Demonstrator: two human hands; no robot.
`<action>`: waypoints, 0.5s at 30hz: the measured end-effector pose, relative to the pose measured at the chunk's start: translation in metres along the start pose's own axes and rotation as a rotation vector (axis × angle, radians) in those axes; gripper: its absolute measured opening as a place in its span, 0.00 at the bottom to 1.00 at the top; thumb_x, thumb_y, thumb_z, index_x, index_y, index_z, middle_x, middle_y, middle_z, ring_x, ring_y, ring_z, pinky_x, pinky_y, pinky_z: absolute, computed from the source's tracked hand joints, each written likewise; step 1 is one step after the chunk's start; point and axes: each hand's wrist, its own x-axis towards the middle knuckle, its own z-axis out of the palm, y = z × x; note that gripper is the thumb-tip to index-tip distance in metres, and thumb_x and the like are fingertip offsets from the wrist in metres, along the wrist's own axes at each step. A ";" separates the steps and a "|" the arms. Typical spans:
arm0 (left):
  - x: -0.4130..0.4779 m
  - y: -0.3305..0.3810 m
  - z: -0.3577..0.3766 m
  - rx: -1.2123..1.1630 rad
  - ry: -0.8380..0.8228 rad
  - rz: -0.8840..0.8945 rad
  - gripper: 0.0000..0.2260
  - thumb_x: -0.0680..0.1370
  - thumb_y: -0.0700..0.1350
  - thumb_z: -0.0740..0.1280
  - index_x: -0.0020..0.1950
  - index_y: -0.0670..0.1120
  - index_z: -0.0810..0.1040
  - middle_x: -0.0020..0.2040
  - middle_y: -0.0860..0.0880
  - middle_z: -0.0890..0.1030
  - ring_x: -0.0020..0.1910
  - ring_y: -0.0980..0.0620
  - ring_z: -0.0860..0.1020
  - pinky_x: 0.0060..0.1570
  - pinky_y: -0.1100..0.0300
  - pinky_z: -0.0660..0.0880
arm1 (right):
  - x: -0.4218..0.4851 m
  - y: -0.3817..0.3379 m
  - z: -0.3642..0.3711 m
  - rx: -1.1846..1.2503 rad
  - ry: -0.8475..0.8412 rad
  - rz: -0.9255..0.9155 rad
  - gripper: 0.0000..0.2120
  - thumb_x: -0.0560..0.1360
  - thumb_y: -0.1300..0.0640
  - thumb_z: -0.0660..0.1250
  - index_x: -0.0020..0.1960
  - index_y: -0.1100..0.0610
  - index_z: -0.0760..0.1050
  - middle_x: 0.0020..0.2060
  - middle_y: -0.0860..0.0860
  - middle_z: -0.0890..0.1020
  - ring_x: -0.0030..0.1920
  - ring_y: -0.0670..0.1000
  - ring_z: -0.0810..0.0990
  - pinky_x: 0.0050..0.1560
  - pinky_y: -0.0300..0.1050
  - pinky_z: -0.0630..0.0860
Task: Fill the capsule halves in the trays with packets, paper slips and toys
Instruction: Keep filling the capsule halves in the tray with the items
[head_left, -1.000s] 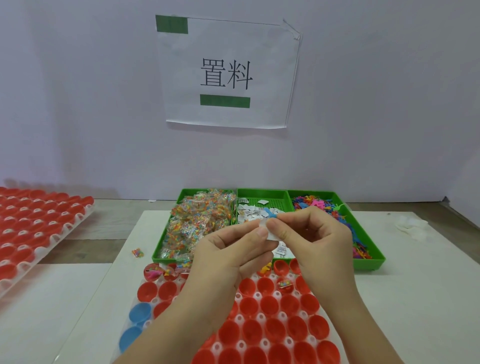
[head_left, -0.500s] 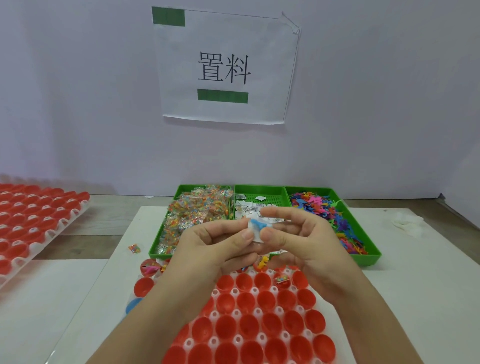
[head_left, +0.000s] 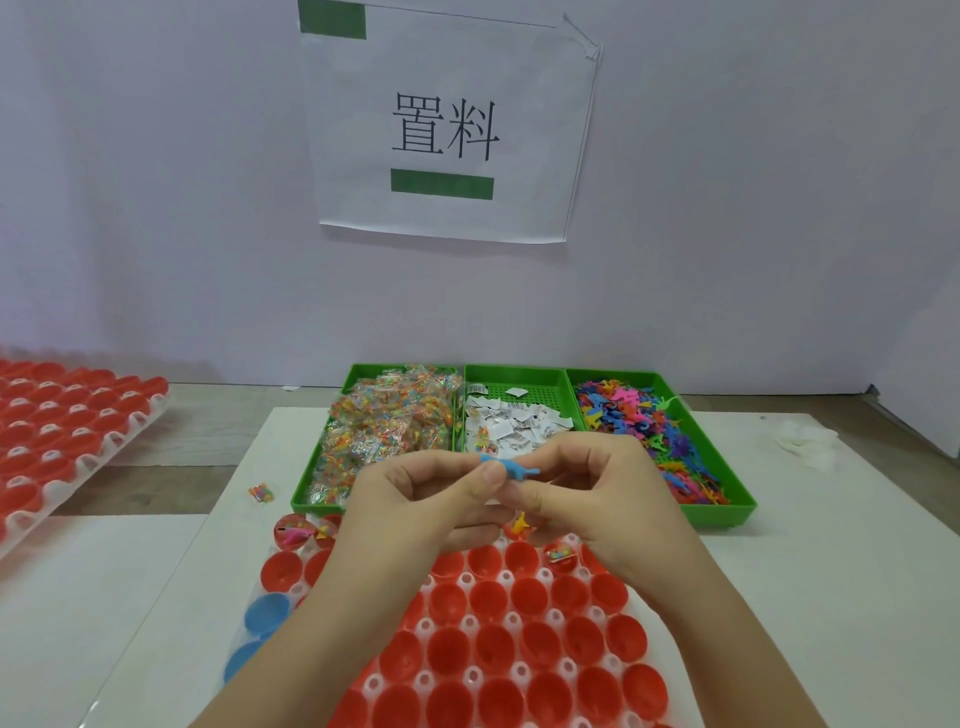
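At the lower centre of the frame the capsule tray (head_left: 470, 621) holds red capsule halves (head_left: 493, 649). Most look empty to us, and only a few in its far row, such as a filled half (head_left: 561, 553), carry contents. Just above that row our left hand (head_left: 431, 499) and right hand (head_left: 597, 499) meet, both pinching a blue toy figure (head_left: 511, 467). A second ago these fingertips held only a white slip (head_left: 492, 502). Now the toy lies on top and just an edge of paper peeks out beneath. We judge the pair is gathered and ready to drop into an empty half. Beyond, at mid-frame, the green bins (head_left: 727, 512) on the counter (head_left: 805, 571) hold packets (head_left: 389, 431), paper slips (head_left: 519, 423) and toys (head_left: 639, 415).
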 end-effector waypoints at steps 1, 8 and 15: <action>0.000 0.000 -0.001 -0.019 -0.003 -0.006 0.15 0.61 0.47 0.76 0.43 0.41 0.86 0.40 0.38 0.85 0.38 0.44 0.85 0.32 0.62 0.79 | 0.000 0.001 0.000 -0.020 0.002 -0.005 0.07 0.63 0.50 0.78 0.40 0.48 0.84 0.32 0.50 0.84 0.31 0.52 0.83 0.34 0.47 0.81; 0.000 0.001 0.001 -0.034 0.001 0.054 0.09 0.63 0.45 0.74 0.41 0.45 0.86 0.38 0.41 0.85 0.32 0.48 0.84 0.30 0.64 0.78 | -0.002 -0.004 -0.005 0.087 -0.114 0.011 0.12 0.64 0.50 0.77 0.46 0.52 0.85 0.36 0.51 0.84 0.33 0.50 0.82 0.32 0.43 0.79; 0.001 0.003 0.000 -0.054 0.021 0.042 0.12 0.60 0.47 0.75 0.40 0.46 0.87 0.38 0.40 0.85 0.34 0.48 0.84 0.31 0.64 0.78 | -0.001 -0.003 0.002 0.245 0.010 0.053 0.08 0.65 0.56 0.75 0.43 0.57 0.84 0.32 0.52 0.83 0.29 0.50 0.80 0.27 0.42 0.78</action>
